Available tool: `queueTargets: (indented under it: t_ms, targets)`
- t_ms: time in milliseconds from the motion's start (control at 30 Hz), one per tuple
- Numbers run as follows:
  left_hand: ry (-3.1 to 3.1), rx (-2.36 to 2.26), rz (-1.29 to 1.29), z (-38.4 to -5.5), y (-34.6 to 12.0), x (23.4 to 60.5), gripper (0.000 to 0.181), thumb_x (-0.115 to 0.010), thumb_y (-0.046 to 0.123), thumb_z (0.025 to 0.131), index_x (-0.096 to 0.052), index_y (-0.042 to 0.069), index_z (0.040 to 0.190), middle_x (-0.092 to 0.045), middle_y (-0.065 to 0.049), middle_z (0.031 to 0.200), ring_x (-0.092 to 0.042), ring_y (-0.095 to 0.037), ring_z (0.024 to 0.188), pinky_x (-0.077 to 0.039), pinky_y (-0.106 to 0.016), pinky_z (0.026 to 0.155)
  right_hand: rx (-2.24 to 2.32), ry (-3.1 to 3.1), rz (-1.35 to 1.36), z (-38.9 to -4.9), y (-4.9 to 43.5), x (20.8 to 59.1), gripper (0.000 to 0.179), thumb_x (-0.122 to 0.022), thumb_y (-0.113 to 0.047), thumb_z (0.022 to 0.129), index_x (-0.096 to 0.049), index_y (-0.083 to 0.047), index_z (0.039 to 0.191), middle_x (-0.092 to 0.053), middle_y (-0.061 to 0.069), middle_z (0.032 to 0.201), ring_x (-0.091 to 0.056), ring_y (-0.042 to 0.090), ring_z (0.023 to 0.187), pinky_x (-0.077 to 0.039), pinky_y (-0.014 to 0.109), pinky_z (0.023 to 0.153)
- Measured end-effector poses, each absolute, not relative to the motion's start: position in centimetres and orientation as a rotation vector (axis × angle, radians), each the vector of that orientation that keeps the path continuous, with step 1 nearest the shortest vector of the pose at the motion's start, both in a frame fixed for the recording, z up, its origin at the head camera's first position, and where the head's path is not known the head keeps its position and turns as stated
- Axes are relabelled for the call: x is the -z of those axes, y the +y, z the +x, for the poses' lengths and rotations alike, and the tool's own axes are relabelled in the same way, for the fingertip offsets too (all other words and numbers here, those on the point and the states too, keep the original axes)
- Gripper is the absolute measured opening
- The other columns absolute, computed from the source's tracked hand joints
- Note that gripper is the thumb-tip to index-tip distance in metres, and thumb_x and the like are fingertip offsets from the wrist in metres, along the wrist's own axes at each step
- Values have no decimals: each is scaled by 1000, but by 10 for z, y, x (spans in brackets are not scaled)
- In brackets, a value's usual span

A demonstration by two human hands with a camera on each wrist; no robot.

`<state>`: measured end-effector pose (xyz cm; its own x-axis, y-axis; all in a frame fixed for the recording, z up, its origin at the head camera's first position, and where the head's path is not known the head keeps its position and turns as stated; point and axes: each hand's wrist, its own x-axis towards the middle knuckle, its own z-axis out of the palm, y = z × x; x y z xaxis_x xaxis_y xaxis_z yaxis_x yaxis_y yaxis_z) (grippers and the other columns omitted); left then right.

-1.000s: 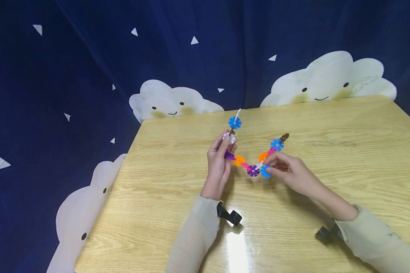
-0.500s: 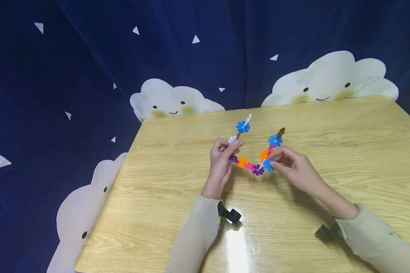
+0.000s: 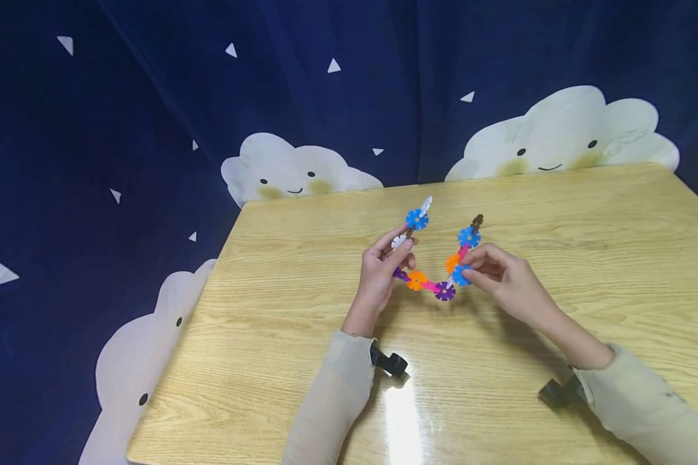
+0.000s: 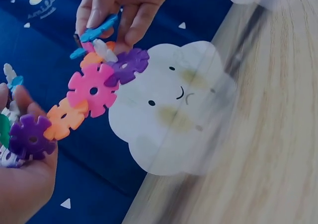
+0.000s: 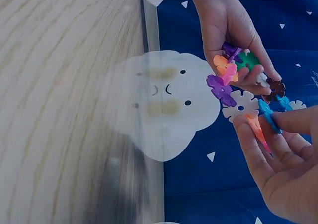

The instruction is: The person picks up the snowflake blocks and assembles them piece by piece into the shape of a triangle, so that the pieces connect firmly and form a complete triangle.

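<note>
Between the two hands, above the table, hangs a curved chain of notched plastic snowflake discs. My left hand (image 3: 377,274) holds the chain near a white disc (image 3: 399,241), thumb on the near side. Past its fingertips rise a brown disc, a blue disc (image 3: 417,219) and a white end disc (image 3: 427,205). In the right wrist view a green disc (image 5: 247,60) lies against the left fingers. Purple, orange (image 3: 417,280) and pink discs dip to a purple disc (image 3: 444,291). My right hand (image 3: 514,287) pinches a blue disc (image 3: 461,276); beyond it, the chain ends in a brown disc (image 3: 477,223).
The wooden table (image 3: 256,323) stretches under both hands, with a bright reflection near its front. A dark blue curtain (image 3: 302,97) with white clouds and triangles hangs behind and to the left. Black camera mounts (image 3: 391,363) sit on both wrists.
The left hand has shifted slightly right, and its end of the chain has swung right and a little down. The right hand has risen slightly, bringing the blue disc up with it.
</note>
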<state>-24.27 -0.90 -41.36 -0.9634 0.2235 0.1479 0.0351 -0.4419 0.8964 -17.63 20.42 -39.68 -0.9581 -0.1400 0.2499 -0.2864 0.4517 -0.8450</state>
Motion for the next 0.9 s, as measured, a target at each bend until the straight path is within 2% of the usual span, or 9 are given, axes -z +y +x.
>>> queueTargets:
  t_ms: [100, 233, 367, 500, 600, 900]
  targets:
    - [1638, -2560, 310, -243, -8, 414, 37, -58, 2, 95, -58, -1, 132, -71, 7, 86, -50, -4, 53, -43, -16, 53, -1534, -2557, 366, -176, 204, 396, 13, -67, -12, 93, -64, -8, 105, -68, 0, 96, -65, -3, 82, -54, 14, 73]
    - [1642, -2587, 280, -241, -8, 414, 34, -59, 2, 95, -61, 1, 129, -70, 7, 84, -40, -3, 47, -37, -16, 50, -1533, -2570, 343, -176, 206, 395, 15, -68, -12, 92, -65, -8, 106, -69, 6, 99, -65, -4, 81, -55, 17, 71]
    - [1636, -2589, 289, -240, -8, 414, 34, -58, 2, 95, -61, 2, 128, -71, 10, 84, -32, -2, 43, -32, -18, 49, -1580, -2562, 326, -176, 208, 394, 16, -67, -13, 93, -63, -7, 108, -67, 4, 98, -68, -2, 78, -58, 22, 68]
    - [1659, -2565, 302, -240, -8, 413, 34, -58, 3, 95, -61, 1, 128, -70, 11, 87, -30, -2, 42, -31, -18, 49, -1682, -2456, 344, -176, 209, 390, 16, -64, -11, 95, -61, -3, 108, -64, -3, 88, -68, 7, 66, -57, 26, 59]
    - [1687, -2535, 281, -240, -7, 412, 35, -61, 4, 94, -61, 0, 129, -70, 10, 92, -30, -1, 42, -31, -16, 48, -1736, -2308, 371, -178, 208, 383, 18, -62, -6, 95, -61, 2, 111, -64, -6, 84, -65, 10, 61, -55, 22, 55]
    - [1796, -2403, 279, -237, -6, 409, 36, -66, 4, 91, -63, 2, 127, -72, 9, 95, -30, -1, 42, -32, -14, 46, -1788, -1954, 422, -193, 199, 355, 29, -63, 2, 92, -62, 5, 120, -68, -5, 87, -65, 2, 70, -55, 15, 63]
